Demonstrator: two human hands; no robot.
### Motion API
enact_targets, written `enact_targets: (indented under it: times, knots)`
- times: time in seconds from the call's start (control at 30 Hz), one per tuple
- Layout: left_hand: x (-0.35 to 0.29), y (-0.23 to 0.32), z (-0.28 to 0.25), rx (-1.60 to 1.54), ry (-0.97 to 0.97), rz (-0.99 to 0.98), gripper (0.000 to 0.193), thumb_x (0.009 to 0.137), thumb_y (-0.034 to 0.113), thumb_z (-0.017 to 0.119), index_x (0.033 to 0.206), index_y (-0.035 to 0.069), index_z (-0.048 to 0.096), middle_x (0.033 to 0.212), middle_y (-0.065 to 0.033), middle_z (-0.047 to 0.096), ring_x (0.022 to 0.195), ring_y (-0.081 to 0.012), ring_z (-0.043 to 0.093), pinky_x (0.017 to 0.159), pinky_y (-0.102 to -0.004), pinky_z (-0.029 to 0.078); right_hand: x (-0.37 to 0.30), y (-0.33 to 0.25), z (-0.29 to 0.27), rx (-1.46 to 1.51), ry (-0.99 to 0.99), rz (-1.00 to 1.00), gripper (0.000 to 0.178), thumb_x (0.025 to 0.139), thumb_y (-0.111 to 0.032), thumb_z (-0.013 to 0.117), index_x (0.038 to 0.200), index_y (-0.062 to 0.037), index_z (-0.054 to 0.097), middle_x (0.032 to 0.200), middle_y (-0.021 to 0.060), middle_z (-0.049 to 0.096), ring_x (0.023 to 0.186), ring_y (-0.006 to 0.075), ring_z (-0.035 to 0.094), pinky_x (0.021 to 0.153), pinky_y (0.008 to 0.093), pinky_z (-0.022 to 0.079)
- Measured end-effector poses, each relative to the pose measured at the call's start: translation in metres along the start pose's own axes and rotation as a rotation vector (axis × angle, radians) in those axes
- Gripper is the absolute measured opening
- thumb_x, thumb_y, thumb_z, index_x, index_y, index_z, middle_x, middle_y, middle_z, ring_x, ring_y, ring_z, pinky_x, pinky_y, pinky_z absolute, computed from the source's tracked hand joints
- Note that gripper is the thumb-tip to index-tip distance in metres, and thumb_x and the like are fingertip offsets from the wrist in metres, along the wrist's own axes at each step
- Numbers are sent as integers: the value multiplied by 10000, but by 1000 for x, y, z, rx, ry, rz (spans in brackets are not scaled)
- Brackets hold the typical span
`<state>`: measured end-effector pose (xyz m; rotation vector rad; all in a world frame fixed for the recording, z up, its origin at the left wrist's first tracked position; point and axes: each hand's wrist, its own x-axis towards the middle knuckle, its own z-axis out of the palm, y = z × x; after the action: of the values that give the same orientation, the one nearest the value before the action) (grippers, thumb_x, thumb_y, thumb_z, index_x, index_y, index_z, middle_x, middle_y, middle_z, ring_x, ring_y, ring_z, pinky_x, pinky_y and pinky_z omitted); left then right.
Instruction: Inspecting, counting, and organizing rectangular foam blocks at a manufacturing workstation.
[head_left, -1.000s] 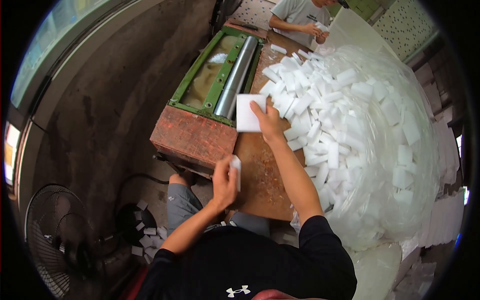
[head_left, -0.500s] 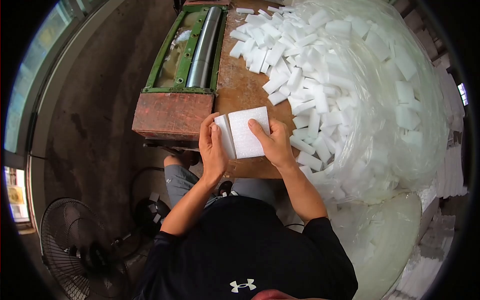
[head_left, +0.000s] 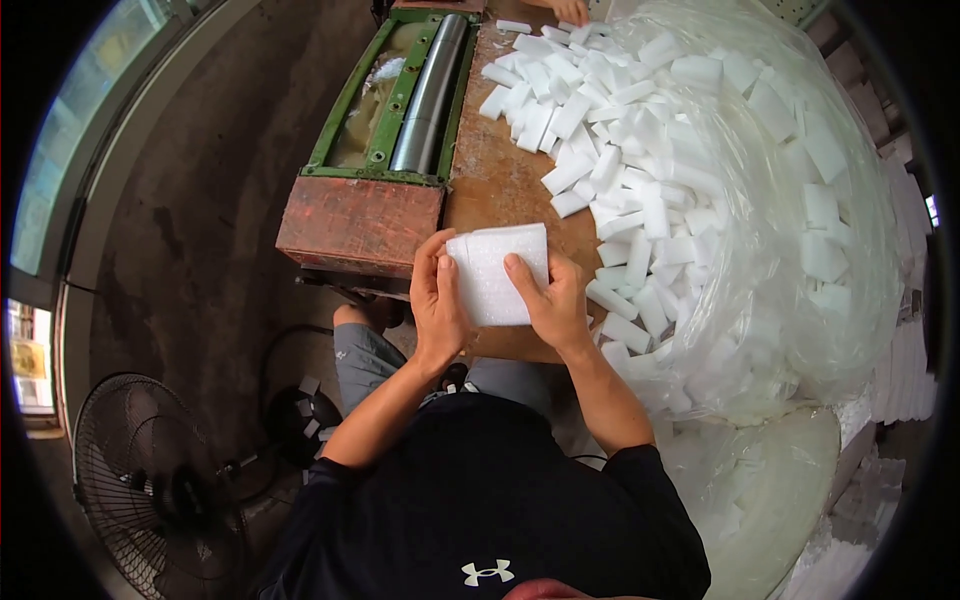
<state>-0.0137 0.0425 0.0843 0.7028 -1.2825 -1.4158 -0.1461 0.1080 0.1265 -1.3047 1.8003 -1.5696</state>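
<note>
1. From my remote view, the left hand (head_left: 440,308) and right hand (head_left: 560,305) hold the white foam block (head_left: 495,285) between them, thumbs on its upper face, above the near end of the brown table (head_left: 495,195).
2. A faint line marks the block beside the left thumb; it may be two pieces laid together, but I can't be sure.
3. If so, uneven pressure from the hands could make them slip apart; too hard a squeeze could dent them.
4. Just right of the grip lies the foam pile (head_left: 640,190); a piece dropped there could get lost among the others.
5. Ahead and left of the grip sits the metal roller (head_left: 430,100); I can't tell whether it turns, but a careless reach could snag fingers.
</note>
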Motion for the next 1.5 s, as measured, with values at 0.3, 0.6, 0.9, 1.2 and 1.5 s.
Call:
enact_targets:
  times: [0.3, 0.6, 0.9, 1.2, 1.5]
  knots:
    - [-15, -4, -8, 66, -85, 387, 401, 1069, 263, 418, 1332, -30, 494, 1248, -125, 552, 1097, -177, 522, 974, -312, 401, -32, -16, -11, -196, 67, -398, 284, 844, -220, 762, 1005, 10, 717, 994, 179, 663, 821, 339, 667, 713, 387, 540]
    - [-32, 20, 18, -350, -165, 105, 771, 975, 557, 507, 1457, -20, 339, 1376, -214, 506, 1244, -312, 527, 1076, -449, 395, -41, -16, -22, -544, 64, -840, 336, 814, -260, 772, 1090, -82, 703, 1095, 140, 631, 898, 288, 664, 769, 390, 529]
    - [-37, 16, 20, -356, -238, 138, 576, 1007, 359, 545, 1423, -18, 413, 1427, -240, 495, 1334, -344, 483, 1123, -470, 353, -43, 2, -26, -463, 89, -958, 233, 837, -183, 718, 1032, -59, 688, 1185, 156, 609, 994, 328, 661, 810, 422, 515]
    - [-17, -54, 17, -122, -574, -86, 721, 1033, 522, 409, 1550, 48, 243, 1518, -244, 397, 1366, -329, 452, 1154, -457, 316, -66, 9, -96, -400, 61, -408, 509, 782, -154, 841, 1232, -46, 630, 1213, 186, 618, 1065, 322, 644, 925, 393, 517]
    - [3, -69, 88, 620, -945, 401, 544, 862, 153, 689, 1365, 55, 506, 1335, -211, 535, 1250, -407, 507, 1013, -469, 451, -253, -58, -358, 807, 442, -819, 873, 935, -506, 569, 1549, 20, 239, 1608, 194, 259, 1301, 328, 452, 1058, 435, 391]
